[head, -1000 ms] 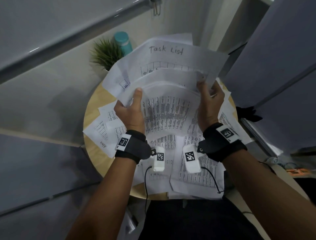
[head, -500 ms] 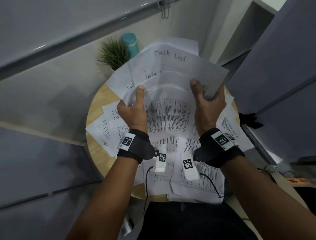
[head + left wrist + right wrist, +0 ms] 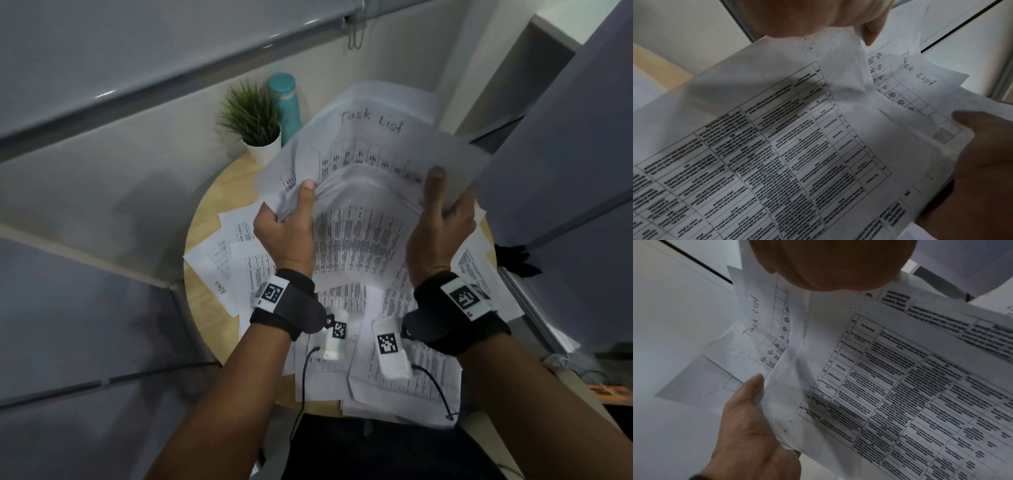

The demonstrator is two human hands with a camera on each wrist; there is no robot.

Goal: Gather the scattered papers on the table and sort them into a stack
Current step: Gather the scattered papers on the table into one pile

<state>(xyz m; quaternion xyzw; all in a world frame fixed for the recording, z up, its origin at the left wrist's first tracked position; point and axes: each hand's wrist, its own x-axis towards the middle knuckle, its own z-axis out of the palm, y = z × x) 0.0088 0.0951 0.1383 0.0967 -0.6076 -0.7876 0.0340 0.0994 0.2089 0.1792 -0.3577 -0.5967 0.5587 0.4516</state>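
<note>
Head view showed a round, pale wood worktop (image 3: 219,195) set among smooth grey panels (image 3: 85,325) and a cream wall (image 3: 137,147). Above it a sheaf (image 3: 359,209) of thin white sheets bowed between both hands. Its front page was a dense printed table, and a hand-lettered "Task List" sheet (image 3: 373,133) fanned out behind at 12 o'clock.

The left grip (image 3: 286,236) was closed on the sheaf's 9 o'clock edge, thumb on the front and fingers curled behind, crumpling the paper. The right grip (image 3: 440,233) pinched the 3 o'clock edge in the same way. Loose papers (image 3: 219,263) lay flat and overlapping on the worktop at 9, 6 and 3 o'clock.

A spiky green plant (image 3: 253,113) in a white pot and a teal bottle (image 3: 286,99) stood at 11 o'clock, seen only from the head. Black wrist bands (image 3: 284,308) carried square coded tags.

Only the wrist views resolved the table's ruled grid and the dark specks (image 3: 807,46) on the page's blank margin.
</note>
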